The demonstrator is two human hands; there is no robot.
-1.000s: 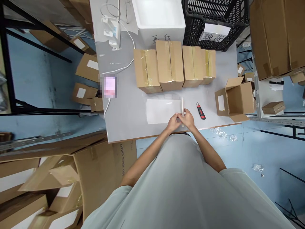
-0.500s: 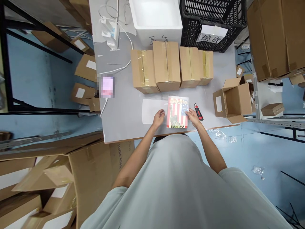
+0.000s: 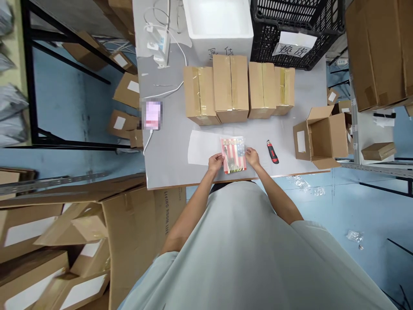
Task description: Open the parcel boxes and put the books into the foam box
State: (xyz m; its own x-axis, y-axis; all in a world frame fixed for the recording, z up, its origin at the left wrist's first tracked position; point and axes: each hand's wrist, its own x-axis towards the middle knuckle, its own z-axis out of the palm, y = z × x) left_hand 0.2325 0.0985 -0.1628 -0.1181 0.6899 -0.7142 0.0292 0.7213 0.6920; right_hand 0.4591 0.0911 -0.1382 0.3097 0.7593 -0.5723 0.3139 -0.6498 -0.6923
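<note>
Change over the last second: what had been an edge-on sliver between both hands was turned face up half a second back, and in this frame the flag-print packet (image 3: 233, 154) sat lower and farther from the box cutter (image 3: 272, 151). It lay nearer the person than the row of taped cartons (image 3: 238, 90), just before its middle, and overlapped the right end of the white sheet (image 3: 202, 147). Judgement: the turning over looked done and the packet seemed settled flat on the table (image 3: 167, 165), though contact could not be told for sure.

Left hand (image 3: 215, 162) had a narrow grip on the packet's left edge. Right hand (image 3: 252, 157) had a narrow grip on its right edge. Both hands held the packet and nothing else.

Around it, all placed from the carton row:
- Box cutter: nearer the person, toward the row's right end, apart from the right hand.
- Open carton (image 3: 321, 137): right of the row, at the table's edge, mouth facing the row.
- White foam box (image 3: 219, 21) and black crate (image 3: 297, 30): behind the row.
- Blurred phone (image 3: 151, 115) on a cable: left of the row.

Nothing stood between the hands and the packet. The cutter was the nearest loose item, and the carton row closed off the far side.
</note>
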